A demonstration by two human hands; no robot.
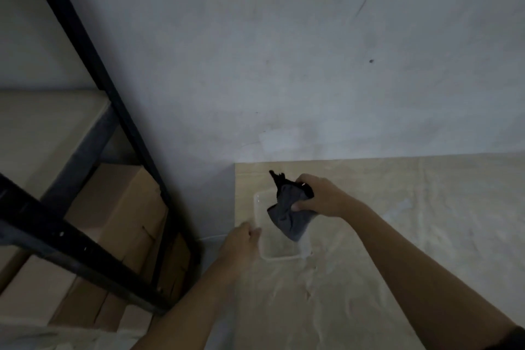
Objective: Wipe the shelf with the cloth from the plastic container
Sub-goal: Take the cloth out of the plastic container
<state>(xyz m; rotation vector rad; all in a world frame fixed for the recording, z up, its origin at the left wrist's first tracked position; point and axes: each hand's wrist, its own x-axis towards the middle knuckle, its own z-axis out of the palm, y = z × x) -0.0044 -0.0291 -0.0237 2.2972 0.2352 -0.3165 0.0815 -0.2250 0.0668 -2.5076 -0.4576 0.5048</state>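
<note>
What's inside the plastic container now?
The dark cloth, gripped by the right hand, hangs over the plastic container; whether its tip is inside is unclear. The uncovered near end shows nothing else. The cloth hides the far part.

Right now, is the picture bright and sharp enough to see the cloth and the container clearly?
Head view: dim and a little soft. The dark cloth in the right hand stands out against the pale surface; the clear plastic container nearly melts into it, and the left hand at its rim looks blurred. The black shelf frame leans, probably wide-angle distortion.
</note>
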